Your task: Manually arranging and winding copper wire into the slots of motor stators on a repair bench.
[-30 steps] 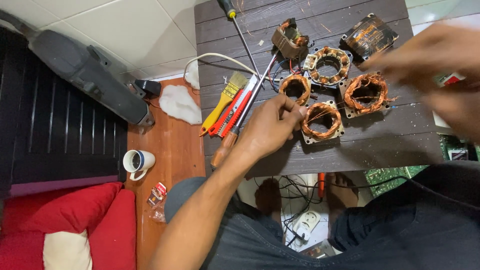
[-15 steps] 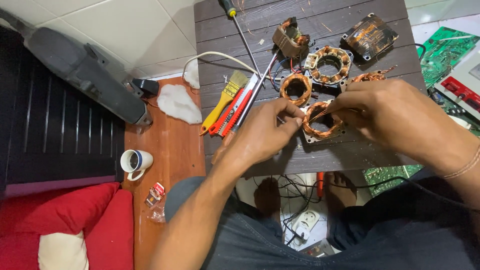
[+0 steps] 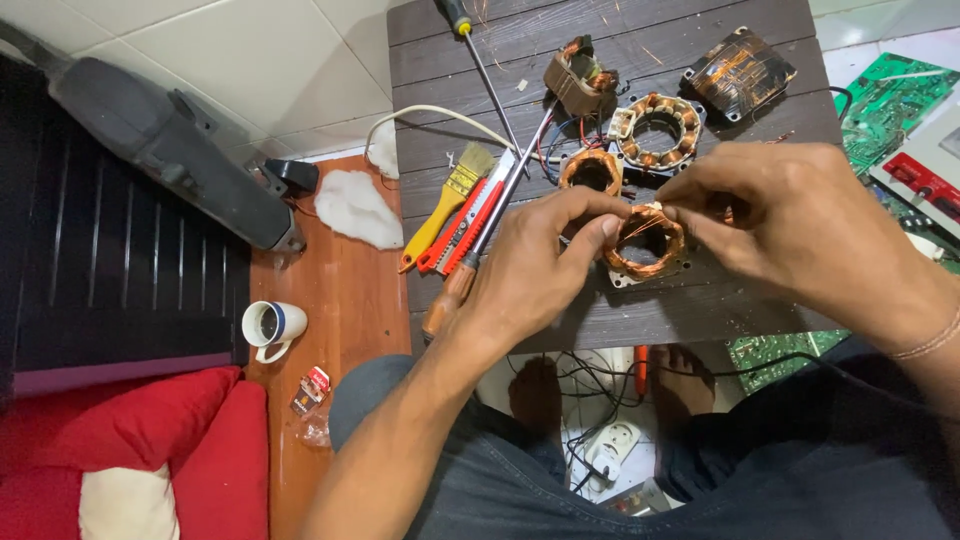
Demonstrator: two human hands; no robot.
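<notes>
This looks like a small repair workshop set up inside a home. A dark wooden table (image 3: 600, 310) carries copper motor windings (image 3: 660, 125), a screwdriver (image 3: 480, 60) and a yellow brush (image 3: 445, 205). Green circuit boards (image 3: 885, 95) lie on the white tiled floor (image 3: 230, 40). A red cushion (image 3: 140, 440) and a coffee mug (image 3: 270, 325) show the domestic side.

On the counter (image 3: 700, 310) we see a wound coil (image 3: 645, 243) between our left hand (image 3: 535, 265) and right hand (image 3: 790, 215). Behind it lie another coil (image 3: 590, 170) and a stator (image 3: 658, 128); left of them lie a brush (image 3: 445, 205) and a screwdriver (image 3: 485, 65).
</notes>
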